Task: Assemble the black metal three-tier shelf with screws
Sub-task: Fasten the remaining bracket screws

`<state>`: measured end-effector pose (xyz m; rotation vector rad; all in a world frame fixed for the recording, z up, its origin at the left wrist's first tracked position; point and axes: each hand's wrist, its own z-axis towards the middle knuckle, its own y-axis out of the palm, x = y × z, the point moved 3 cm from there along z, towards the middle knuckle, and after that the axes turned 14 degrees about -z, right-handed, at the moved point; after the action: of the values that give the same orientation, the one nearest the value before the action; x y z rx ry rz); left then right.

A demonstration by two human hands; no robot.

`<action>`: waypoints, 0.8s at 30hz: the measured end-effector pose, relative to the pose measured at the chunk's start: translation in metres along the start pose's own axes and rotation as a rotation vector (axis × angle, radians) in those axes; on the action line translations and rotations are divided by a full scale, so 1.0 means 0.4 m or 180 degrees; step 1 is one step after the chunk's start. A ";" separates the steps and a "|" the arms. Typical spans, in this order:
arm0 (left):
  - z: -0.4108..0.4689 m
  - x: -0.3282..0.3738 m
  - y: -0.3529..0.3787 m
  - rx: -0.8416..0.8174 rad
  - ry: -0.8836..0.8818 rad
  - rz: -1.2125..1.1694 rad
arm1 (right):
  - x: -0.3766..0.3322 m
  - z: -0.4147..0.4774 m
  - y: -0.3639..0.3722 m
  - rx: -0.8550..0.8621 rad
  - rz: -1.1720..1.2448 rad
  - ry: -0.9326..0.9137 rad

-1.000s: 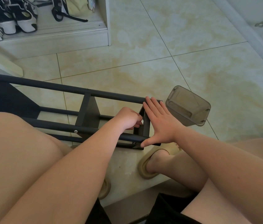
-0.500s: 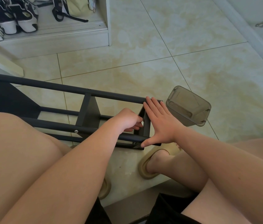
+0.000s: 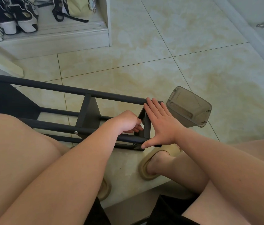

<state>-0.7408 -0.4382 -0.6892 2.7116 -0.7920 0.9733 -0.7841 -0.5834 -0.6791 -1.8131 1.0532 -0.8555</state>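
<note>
Nearest, two bare thighs and two forearms fill the bottom of the frame, with two beige slippers (image 3: 145,173) on the tile floor (image 3: 192,70) between them, the left one mostly hidden behind an arm. Just beyond, at left centre, the black shelf (image 3: 63,90) lies on its side on the floor: four long rails run left to right, crossed by three flat panels, and two silver screw heads (image 3: 76,132) show where the middle panel meets the rails. The left hand (image 3: 127,121) reaches inside the frame at the right-end panel, fingers curled in; whether they pinch anything cannot be told. The right hand (image 3: 160,125) lies flat on that end's outer side, four fingers straight and together reaching the far rail, thumb spread to the near rail. Just right of it one translucent grey box (image 3: 190,107) sits tilted on the floor. In the upper left, a white cabinet (image 3: 55,39) holds two black-and-white sneakers (image 3: 25,17) and one pale yellow bag (image 3: 77,5).
</note>
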 end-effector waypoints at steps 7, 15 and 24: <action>-0.007 0.005 -0.012 -0.0215 0.0088 0.0360 | 0.000 0.000 0.001 0.0017 0.0041 0.0018; -0.001 -0.013 -0.035 -0.0469 0.0172 0.0646 | -0.001 0.001 0.001 0.0010 0.0033 0.0010; -0.004 -0.023 -0.044 -0.0596 0.0257 0.1093 | -0.001 0.002 -0.002 0.0006 0.0009 0.0022</action>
<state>-0.7382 -0.4187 -0.6932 2.4084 -1.2912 1.0060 -0.7834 -0.5826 -0.6789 -1.8079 1.0587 -0.8614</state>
